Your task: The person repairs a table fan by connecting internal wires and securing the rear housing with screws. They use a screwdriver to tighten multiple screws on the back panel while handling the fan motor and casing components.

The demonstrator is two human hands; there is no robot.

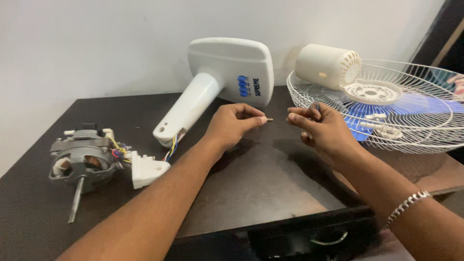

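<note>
A: From the head view, where did the small pin (268, 119) lie?

B: It sat pinched in the left hand (234, 124), between thumb and forefinger, its tip poking out toward the right hand (321, 130). Its long axis ran level, left to right, above the dark surface (270, 179).

A: And the right hand's grip?

B: Narrow, fingertips drawn together just beside the pin's free end, apart from it by a small gap. Whether it held anything tiny could not be told. It was the nearer hand to that free end.

A: What bore labels?

B: The white fan stand (220, 82), lying on its side behind the hands, carried a row of blue round buttons and a blue printed mark on its flat base.

A: Elsewhere?

B: A grey motor (84, 159) with coloured wires and a white bracket lay far left; a white wire guard (386, 106) with a blue blade and a cream motor cover (328, 65) lay to the right.
</note>
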